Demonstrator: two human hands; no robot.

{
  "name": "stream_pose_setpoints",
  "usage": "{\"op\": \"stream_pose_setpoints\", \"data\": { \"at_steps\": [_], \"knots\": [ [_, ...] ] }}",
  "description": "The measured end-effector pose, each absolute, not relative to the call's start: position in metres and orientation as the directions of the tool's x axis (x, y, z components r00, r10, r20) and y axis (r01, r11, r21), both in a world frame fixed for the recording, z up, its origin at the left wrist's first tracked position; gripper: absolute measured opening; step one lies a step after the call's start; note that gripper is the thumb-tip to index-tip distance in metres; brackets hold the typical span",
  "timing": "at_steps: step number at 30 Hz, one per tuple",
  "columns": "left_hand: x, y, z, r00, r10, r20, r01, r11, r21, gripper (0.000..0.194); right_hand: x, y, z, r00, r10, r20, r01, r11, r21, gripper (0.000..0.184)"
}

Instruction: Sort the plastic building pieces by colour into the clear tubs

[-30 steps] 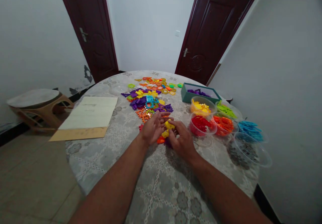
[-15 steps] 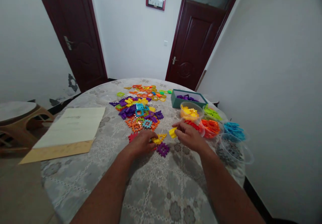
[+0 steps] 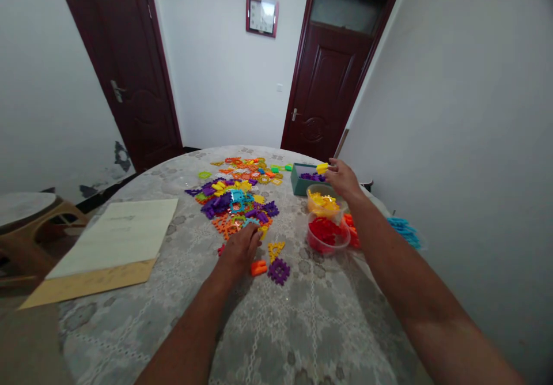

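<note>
My right hand [image 3: 344,178] is raised over the bowl [image 3: 309,205] of yellow pieces, pinching a small yellow plastic building piece [image 3: 322,168] beside the green box [image 3: 298,184]. Closer to me, my left hand [image 3: 240,245] is closed on another yellow building piece [image 3: 263,231] at the near edge of the mixed pile [image 3: 237,203]. Right of that hand lie a yellow triangle piece [image 3: 275,250], a purple square piece [image 3: 279,271] and an orange piece [image 3: 258,267]. A red piece [image 3: 221,250] shows partly behind the left hand.
Purple pieces [image 3: 311,176] lie in the green box. A bowl [image 3: 325,248] of red pieces stands in front of the yellow one. My right forearm partly covers orange pieces [image 3: 351,230] and blue pieces [image 3: 404,230]. A paper sheet [image 3: 116,229] lies on the left; a stool [image 3: 64,218] stands beyond.
The right hand has carried a yellow piece forward and right, up over the bowls. The left hand set down the yellow triangle and moved left to the pile's edge. The camera view has tilted upward.
</note>
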State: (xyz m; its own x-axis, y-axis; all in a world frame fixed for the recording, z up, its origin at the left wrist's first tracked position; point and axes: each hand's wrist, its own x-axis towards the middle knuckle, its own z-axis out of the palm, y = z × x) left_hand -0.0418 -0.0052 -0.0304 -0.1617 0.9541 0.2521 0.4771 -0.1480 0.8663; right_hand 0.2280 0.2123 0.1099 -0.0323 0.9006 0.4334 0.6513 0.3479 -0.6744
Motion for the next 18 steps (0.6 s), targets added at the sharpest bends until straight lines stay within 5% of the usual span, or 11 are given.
{"op": "stream_pose_setpoints", "data": {
  "at_steps": [5, 12, 18],
  "knots": [
    [-0.043, -0.005, -0.029, -0.201, 0.926, 0.319, 0.497, -0.184, 0.848, 0.021, 0.224, 0.195, 0.092, -0.105, 0.851, 0.515, 0.646, 0.452, -0.615, 0.043],
    [-0.034, -0.007, -0.026, -0.036, 0.979, 0.200, 0.117, -0.195, 0.974, 0.045, 0.180, 0.076, 0.036, -0.654, 0.719, 0.237, 0.345, 0.561, -0.752, 0.035],
    [-0.031, -0.009, -0.025, 0.028, 0.982, 0.185, 0.096, -0.187, 0.978, 0.044, 0.169, 0.052, 0.030, -0.685, 0.694, 0.223, 0.316, 0.558, -0.767, 0.023]
  ]
}}
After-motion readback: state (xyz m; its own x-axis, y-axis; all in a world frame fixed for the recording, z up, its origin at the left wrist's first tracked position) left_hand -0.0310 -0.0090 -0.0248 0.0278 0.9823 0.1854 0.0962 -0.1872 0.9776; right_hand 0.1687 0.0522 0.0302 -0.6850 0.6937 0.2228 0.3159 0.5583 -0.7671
